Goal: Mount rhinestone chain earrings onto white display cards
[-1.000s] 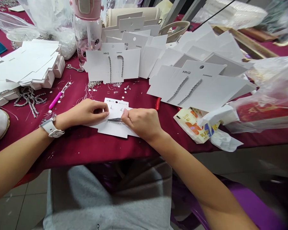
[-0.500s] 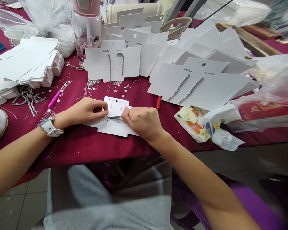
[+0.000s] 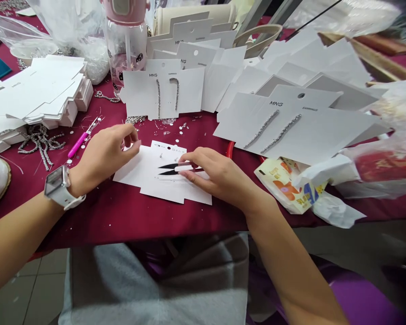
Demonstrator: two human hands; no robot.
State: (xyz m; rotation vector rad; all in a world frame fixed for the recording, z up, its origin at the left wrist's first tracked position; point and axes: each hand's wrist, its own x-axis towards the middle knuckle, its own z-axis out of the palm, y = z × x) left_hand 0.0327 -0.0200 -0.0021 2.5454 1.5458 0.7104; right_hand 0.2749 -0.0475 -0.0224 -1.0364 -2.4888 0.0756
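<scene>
My right hand [image 3: 216, 176] holds a pair of thread snips [image 3: 169, 169] with dark pointed blades, which are apart over a white earring card [image 3: 165, 187]. The card lies back side up on the table, with a round hole near its top and small pale bits of thread below that. To the left, my left hand [image 3: 110, 144] is raised off the card, wearing a white-strapped watch [image 3: 59, 186]. Its fingers are curled with thumb and index tips close together; anything between them is too small to make out.
Behind stand white cards with silver chain strips [image 3: 164, 92] and another stack of such cards [image 3: 304, 122]. A pink-handled tool [image 3: 78, 144] and silver chains [image 3: 42, 142] lie left. Beyond are a pink-topped bottle [image 3: 126, 49] and a card stack [image 3: 37, 90]. A printed packet [image 3: 287, 185] lies right.
My left hand has lifted away from the card, to the left and up. My right hand has drawn slightly right, and the snips' blades have spread apart.
</scene>
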